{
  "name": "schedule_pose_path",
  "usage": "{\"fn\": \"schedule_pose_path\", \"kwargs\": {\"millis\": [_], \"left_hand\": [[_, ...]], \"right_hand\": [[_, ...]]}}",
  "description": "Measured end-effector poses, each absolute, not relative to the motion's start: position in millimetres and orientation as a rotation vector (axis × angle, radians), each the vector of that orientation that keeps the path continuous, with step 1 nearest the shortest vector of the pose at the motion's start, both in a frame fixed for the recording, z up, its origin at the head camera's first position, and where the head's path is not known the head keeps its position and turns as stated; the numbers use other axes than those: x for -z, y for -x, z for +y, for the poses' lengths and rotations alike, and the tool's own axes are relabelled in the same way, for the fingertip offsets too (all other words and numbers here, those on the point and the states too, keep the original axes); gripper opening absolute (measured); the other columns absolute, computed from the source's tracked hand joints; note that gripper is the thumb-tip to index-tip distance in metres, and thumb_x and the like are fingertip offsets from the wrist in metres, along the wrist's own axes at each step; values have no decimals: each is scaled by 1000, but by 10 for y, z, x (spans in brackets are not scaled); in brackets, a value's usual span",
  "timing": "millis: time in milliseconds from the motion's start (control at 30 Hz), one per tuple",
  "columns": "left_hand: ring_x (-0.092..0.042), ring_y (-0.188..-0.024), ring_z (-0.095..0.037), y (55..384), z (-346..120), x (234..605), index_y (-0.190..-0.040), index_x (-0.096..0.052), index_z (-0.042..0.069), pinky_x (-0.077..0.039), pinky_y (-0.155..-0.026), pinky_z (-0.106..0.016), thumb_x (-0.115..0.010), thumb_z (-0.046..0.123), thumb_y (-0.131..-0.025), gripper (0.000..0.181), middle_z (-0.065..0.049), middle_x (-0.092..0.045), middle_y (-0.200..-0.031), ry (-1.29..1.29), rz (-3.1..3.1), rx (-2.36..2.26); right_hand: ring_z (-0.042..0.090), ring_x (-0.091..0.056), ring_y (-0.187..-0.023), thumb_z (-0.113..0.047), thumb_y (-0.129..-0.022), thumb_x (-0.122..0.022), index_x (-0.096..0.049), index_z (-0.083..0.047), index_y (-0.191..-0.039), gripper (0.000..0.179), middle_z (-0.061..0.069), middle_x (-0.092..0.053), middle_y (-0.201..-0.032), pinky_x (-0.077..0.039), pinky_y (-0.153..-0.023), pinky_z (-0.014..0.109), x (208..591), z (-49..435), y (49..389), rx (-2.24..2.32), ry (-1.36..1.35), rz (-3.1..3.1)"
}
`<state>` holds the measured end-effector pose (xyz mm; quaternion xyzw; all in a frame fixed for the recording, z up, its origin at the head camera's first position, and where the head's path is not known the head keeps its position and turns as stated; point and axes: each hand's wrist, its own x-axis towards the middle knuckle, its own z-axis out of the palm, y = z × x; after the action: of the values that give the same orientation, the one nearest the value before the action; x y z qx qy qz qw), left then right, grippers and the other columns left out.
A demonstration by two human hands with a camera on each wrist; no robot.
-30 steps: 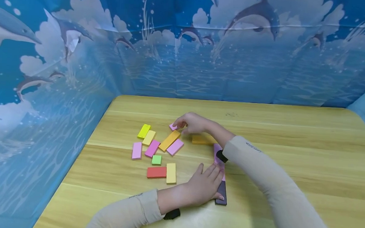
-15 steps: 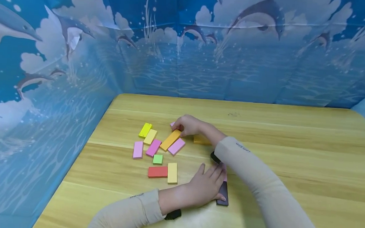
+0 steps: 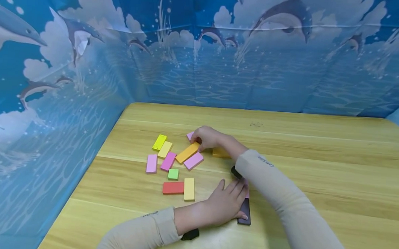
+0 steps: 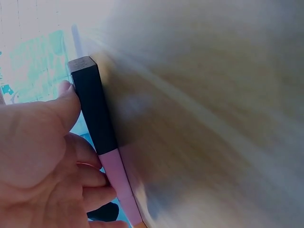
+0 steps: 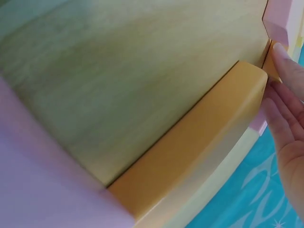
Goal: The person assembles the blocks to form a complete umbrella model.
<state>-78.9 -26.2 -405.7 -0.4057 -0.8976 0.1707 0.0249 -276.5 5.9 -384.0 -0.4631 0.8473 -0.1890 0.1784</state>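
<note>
My right hand (image 3: 207,137) pinches the far end of a tilted orange block (image 3: 186,154) between thumb and fingers. A pink block (image 3: 193,161) lies along that block's near side, and another pink block (image 3: 190,135) is partly hidden behind the hand. My left hand (image 3: 225,204) rests with extended fingers against a row of blocks. In the left wrist view, its thumb touches the black block (image 4: 94,109) and its fingers lie at the pink blocks (image 4: 118,175) joined end to end with it. A second orange block (image 5: 194,142) extends sideways from the row's far end.
Left of the hands lie a yellow block (image 3: 159,142), cream blocks (image 3: 165,149), a magenta block (image 3: 168,161), a light pink block (image 3: 151,164), a green block (image 3: 173,174) and a red block (image 3: 173,188). The wooden table (image 3: 320,146) meets a dolphin-print curtain (image 3: 202,79) behind.
My right hand has come down onto the tilted orange block's far end and taken hold of it. The left hand has stayed in place on the row.
</note>
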Motion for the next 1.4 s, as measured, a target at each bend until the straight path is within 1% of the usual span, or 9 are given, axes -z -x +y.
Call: {"fn": "schedule_pose_path", "kwargs": {"millis": [133,300,433,533,600,733,833,1100,1400], "left_hand": [[-33,-134,-19,784,-257,4035,-144,-34,8,-39,-97,-41,-32,63,-90,77,-7,-32,-148,1264,-2790,-533],[-31,-134,-19,781,-249,4013,-145,-30,7,-39,-98,-40,-32,63,-90,79,-7,-31,-149,1271,-2816,-532],[-33,-133,-19,782,-245,4022,-145,-31,6,-40,-97,-40,-32,64,-90,80,-7,-33,-148,1270,-2792,-528],[-32,-134,-20,778,-243,4014,-146,-29,6,-39,-98,-41,-31,63,-90,80,-8,-32,-148,1281,-2811,-521],[-29,-135,-20,773,-245,4002,-147,-27,6,-38,-99,-41,-30,62,-91,79,-8,-30,-149,1285,-2849,-515],[-29,-136,-19,768,-257,3976,-146,-31,8,-37,-100,-41,-31,60,-92,75,-8,-30,-149,1283,-2888,-515],[-30,-135,-19,765,-262,3970,-145,-33,9,-37,-100,-41,-32,60,-92,73,-8,-32,-148,1289,-2891,-514],[-28,-136,-20,769,-252,3994,-146,-30,8,-35,-102,-42,-30,60,-93,74,-9,-25,-151,1303,-2911,-504],[-28,-136,-19,769,-235,4016,-146,-31,10,-35,-102,-41,-29,61,-92,75,-8,-26,-151,1281,-2894,-535]], "right_hand": [[18,-57,-88,-3,-77,-74,-68,0,-105,29,9,-66,-101,-47,-80,27,3839,102,2758,586,1274,2394],[18,-59,-89,-4,-77,-75,-67,0,-104,29,9,-66,-101,-48,-79,26,3858,158,2767,647,1280,2383],[18,-58,-87,-5,-78,-74,-67,-1,-111,34,9,-65,-103,-48,-76,26,3864,184,2766,651,1294,2378],[18,-57,-88,-5,-79,-73,-66,-1,-113,36,10,-64,-106,-47,-77,26,3871,204,2761,653,1286,2379],[19,-57,-90,-5,-79,-73,-67,-1,-112,34,11,-64,-106,-48,-77,26,3873,220,2763,662,1282,2378],[21,-59,-94,-4,-78,-73,-68,1,-109,32,12,-64,-107,-48,-80,27,3849,269,2767,700,1251,2386],[20,-59,-93,-3,-78,-73,-68,1,-109,31,13,-64,-105,-49,-80,28,3822,332,2762,737,1221,2398],[23,-62,-89,-2,-75,-75,-69,4,-105,31,14,-65,-99,-51,-77,29,3733,569,2718,867,1229,2419],[23,-62,-86,-3,-74,-77,-68,4,-104,32,14,-65,-98,-52,-76,31,3677,880,2676,966,1159,2444]]}}
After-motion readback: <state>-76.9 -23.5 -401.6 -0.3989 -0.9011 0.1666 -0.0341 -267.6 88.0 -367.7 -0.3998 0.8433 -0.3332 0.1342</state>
